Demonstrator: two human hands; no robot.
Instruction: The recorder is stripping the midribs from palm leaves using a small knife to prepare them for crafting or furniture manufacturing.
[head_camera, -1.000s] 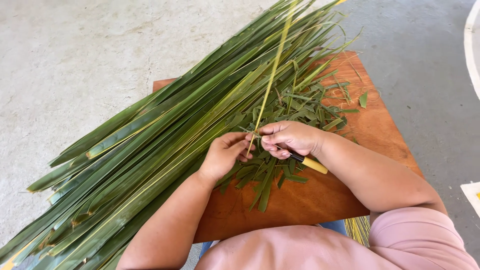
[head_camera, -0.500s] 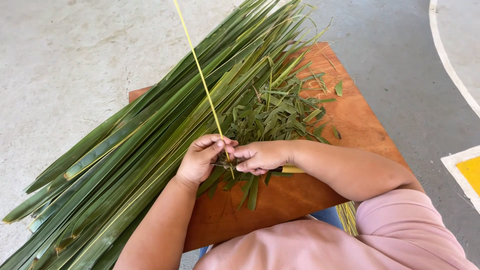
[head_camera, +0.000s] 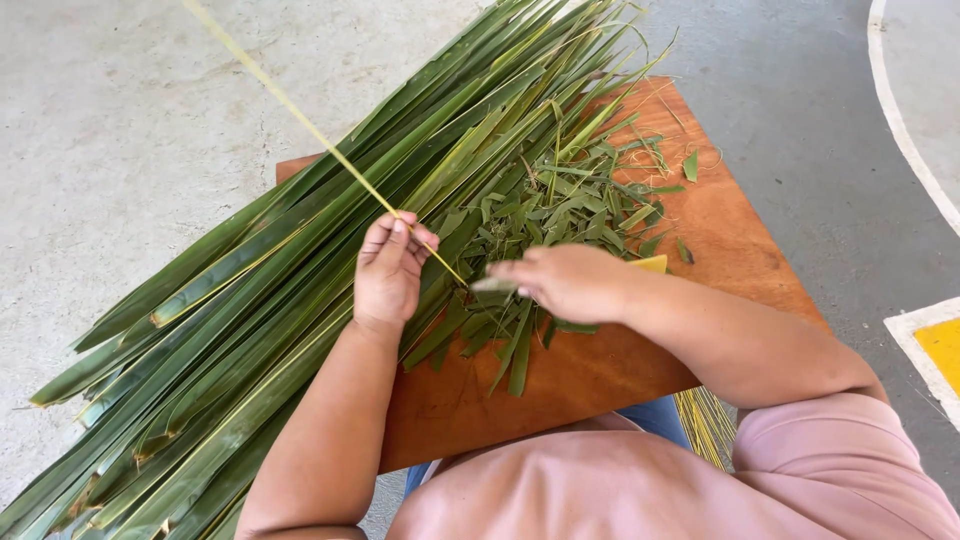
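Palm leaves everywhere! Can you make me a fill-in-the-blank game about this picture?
1. The left hand pinches a thin yellow-green ____ that slants up to the left.
2. The long palm leaves lie across a ____ wooden board.
3. The right hand hovers over a heap of small ____ leaf trimmings.

Missing words: midrib; reddish-brown; green

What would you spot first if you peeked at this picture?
First, the big pile of long green leaves lying slantwise over the wooden board. At the middle, the left hand pinches a thin yellow-green leaf rib that points up-left, with the right hand blurred beside it over a heap of leaf scraps.
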